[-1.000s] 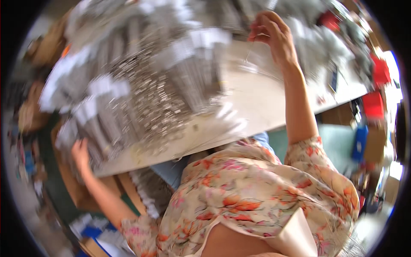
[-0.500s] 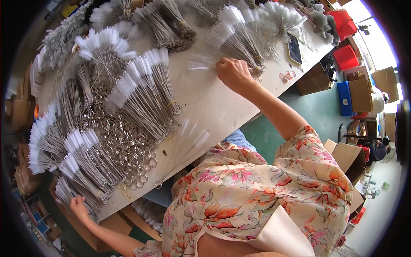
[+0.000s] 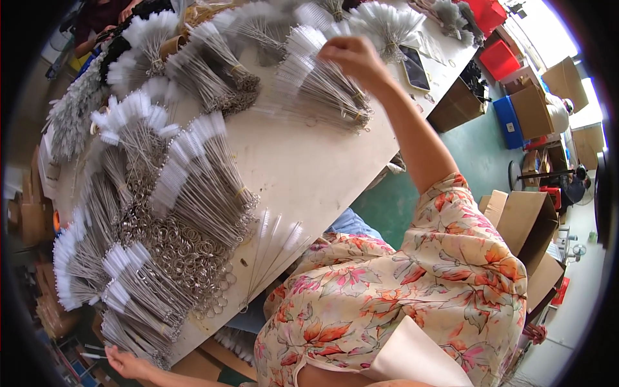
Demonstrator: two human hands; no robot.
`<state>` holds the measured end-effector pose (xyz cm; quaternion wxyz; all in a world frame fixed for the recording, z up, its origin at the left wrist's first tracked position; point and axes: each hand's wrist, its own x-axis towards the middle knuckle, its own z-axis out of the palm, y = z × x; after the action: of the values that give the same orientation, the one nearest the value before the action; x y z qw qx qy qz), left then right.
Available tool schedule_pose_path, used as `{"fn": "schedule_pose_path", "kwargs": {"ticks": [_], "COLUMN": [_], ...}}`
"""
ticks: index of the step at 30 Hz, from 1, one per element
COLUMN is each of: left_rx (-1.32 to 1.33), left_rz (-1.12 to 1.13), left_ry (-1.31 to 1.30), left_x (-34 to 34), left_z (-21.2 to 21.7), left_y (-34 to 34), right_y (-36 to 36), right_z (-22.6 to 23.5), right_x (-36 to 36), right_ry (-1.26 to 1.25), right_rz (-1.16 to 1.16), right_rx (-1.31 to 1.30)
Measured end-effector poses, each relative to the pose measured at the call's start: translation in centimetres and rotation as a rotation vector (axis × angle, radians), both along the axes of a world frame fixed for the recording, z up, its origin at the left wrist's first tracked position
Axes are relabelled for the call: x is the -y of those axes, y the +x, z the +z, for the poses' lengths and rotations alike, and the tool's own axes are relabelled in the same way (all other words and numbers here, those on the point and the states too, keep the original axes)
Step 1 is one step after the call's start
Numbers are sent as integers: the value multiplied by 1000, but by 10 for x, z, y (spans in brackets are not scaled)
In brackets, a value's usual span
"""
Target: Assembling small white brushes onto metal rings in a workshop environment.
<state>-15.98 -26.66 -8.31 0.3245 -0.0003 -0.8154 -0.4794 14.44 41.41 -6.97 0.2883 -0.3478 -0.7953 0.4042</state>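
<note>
My left hand (image 3: 127, 363) is at the table's lower left edge, its fingers closed on a thin straw brush (image 3: 95, 355) whose white end sticks out to the left. Just beside it lies a bundle of straw brushes (image 3: 132, 335) with white bristles and wire stems. Over the far middle of the table, my right hand (image 3: 354, 58) is raised above a fanned bundle of straw brushes (image 3: 322, 80); motion smears its fingers, so I cannot make out anything in them. A few loose straw brushes (image 3: 267, 248) lie at the near edge.
A heap of metal rings (image 3: 184, 242) sits among several brush bundles (image 3: 203, 174) on the left of the white table (image 3: 309, 171). A phone (image 3: 414, 68) rests at the far right. Cardboard boxes (image 3: 456, 109) and a blue bin (image 3: 509, 122) stand on the floor to the right.
My right hand has lifted off the fanned bundle and moved up and right. My left hand has moved away from the near bundle with a brush. The view has shifted.
</note>
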Motion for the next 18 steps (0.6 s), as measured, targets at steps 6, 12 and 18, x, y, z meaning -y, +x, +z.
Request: {"fn": "schedule_pose_path", "kwargs": {"ticks": [6,12,18], "left_rx": [-14,372,444], "left_rz": [-133,-200,-295], "left_ry": [-67,46,107], "left_x": [-34,-97,-115], "left_z": [17,8,-3], "left_y": [17,56,66], "right_y": [71,75,60], "right_z": [2,-37,-50], "right_x": [-119,-151,-158], "right_ry": [-204,180,272], "right_rz": [-305,-483,-423], "right_rx": [-211,638,900]}}
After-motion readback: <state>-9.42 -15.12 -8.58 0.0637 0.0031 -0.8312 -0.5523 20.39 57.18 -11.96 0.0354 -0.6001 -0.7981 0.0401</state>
